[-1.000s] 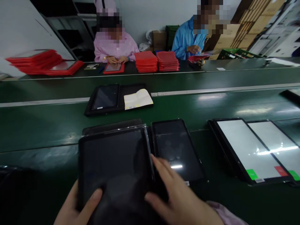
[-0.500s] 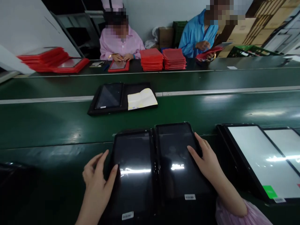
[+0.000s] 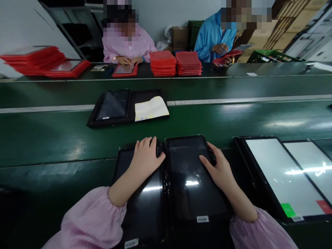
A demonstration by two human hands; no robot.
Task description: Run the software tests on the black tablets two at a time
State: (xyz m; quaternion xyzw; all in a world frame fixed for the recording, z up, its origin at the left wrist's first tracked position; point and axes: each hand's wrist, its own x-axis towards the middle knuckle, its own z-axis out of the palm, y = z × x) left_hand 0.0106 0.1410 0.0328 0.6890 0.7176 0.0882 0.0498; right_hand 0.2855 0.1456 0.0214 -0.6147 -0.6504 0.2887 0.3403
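Note:
Two dark-screened tablets lie side by side in front of me, each with a small white barcode label at its lower edge. My left hand [image 3: 146,157] is over the upper part of the left tablet [image 3: 146,214], fingers stretched out and thumb apart, near the gap between the two. It hides part of that screen; whether the fingertips touch cannot be seen. At the right edge of the right tablet [image 3: 188,169], my right hand [image 3: 220,169] has its thumb on the glass and its fingers along the side.
Beyond lies a black tray [image 3: 131,121] with a tablet [image 3: 114,105] and a white paper [image 3: 151,109]. Two lit white screens [image 3: 269,169] stand at right. Across the green bench [image 3: 52,138], two co-workers sit behind stacks of red sleeves [image 3: 163,64].
My left hand has moved from the left tablet's left edge up and right, over its top part. My right hand keeps its hold. The view has shifted slightly.

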